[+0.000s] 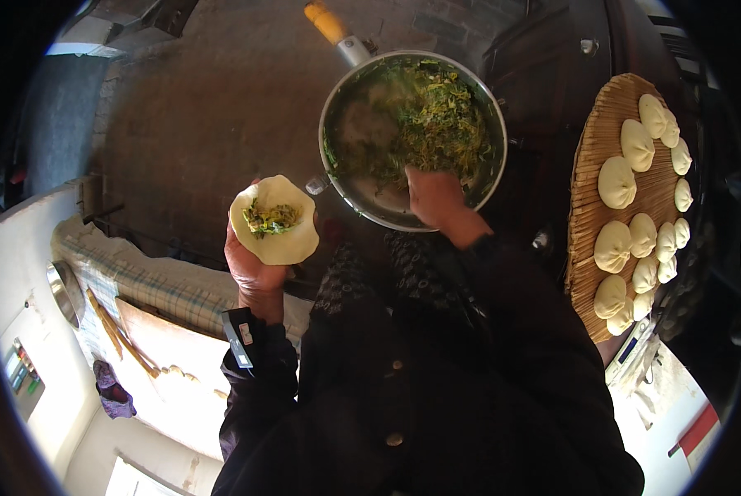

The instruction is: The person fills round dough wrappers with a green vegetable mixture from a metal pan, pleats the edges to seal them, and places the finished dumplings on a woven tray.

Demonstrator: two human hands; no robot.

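Note:
On the palm of my left hand [254, 263] lies a round dough wrapper [302, 242] with a small heap of chopped green and yellow vegetable filling [271, 218] in its middle. A metal pan [501, 133] with a wooden-ended handle holds more of the same filling [451, 121], mostly heaped on its right side. My right hand [435, 197] is inside the pan's near edge, fingers curled down at the filling; whether it holds any is hidden. To the right, several pleated, filled buns [617, 183] sit on a round mat of plant stalks [593, 149].
At the left, a checked cloth [153, 279] covers a raised surface bearing a metal bowl [65, 294], wooden sticks [107, 322] and a board [172, 347] with dough pieces on it. Dark furniture with metal knobs [588, 46] stands under the pan and mat.

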